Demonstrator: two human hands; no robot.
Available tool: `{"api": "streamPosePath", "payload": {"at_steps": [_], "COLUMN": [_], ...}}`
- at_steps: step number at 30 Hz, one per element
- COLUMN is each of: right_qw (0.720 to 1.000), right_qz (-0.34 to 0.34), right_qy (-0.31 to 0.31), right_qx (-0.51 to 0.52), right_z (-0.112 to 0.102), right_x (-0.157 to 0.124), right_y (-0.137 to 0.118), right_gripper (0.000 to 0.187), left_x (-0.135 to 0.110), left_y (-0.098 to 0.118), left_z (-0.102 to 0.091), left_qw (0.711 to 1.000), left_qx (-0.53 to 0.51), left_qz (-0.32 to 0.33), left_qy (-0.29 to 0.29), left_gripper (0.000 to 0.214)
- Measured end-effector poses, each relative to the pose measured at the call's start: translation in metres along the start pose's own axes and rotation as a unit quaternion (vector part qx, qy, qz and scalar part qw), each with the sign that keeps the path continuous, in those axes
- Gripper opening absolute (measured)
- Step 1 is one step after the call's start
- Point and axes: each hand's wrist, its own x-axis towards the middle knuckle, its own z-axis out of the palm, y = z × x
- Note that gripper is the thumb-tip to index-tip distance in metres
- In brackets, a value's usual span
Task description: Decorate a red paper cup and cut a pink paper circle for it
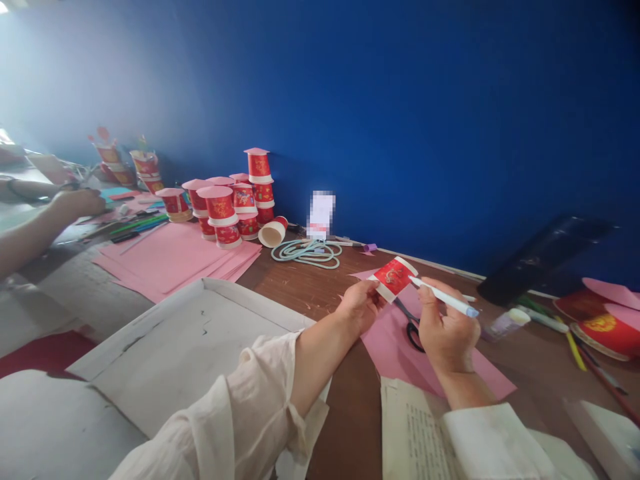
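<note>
My left hand (359, 308) grips a red paper cup (395, 277) by its white-edged end, with the cup tilted on its side above the table. My right hand (447, 327) is closed around a white marker (445, 297) with a pale blue end. The marker's tip points at the red printed side of the cup; whether it touches, I cannot tell. Beneath both hands lies a sheet of pink paper (480, 373). Black-handled scissors (414, 333) rest on it, their blades partly hidden by the cup and my hand.
Stacked red cups (220, 207) with pink paper tops stand at the back, beside a tipped cup (273, 233) and a coiled cord (307, 253). Pink sheets (165, 260) and a white box lid (200, 347) lie left. A glue stick (507, 325) stands right. Another person's hand (80, 202) is at far left.
</note>
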Motion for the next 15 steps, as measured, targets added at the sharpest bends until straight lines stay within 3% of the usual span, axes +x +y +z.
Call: {"api": "streamPosePath", "payload": {"at_steps": [15], "right_qw": [1.0], "right_qz": [0.007], "right_qy": [-0.006], "right_qx": [0.015], "right_z": [-0.0001], "right_x": [0.0008], "right_y": [-0.0006], "right_gripper": [0.031], "left_x": [0.0084], "left_y": [-0.0043], "left_z": [-0.0033], "left_qw": [0.998], "left_qx": [0.035], "left_qz": [0.043], "left_qy": [0.0], "left_gripper": [0.011]}}
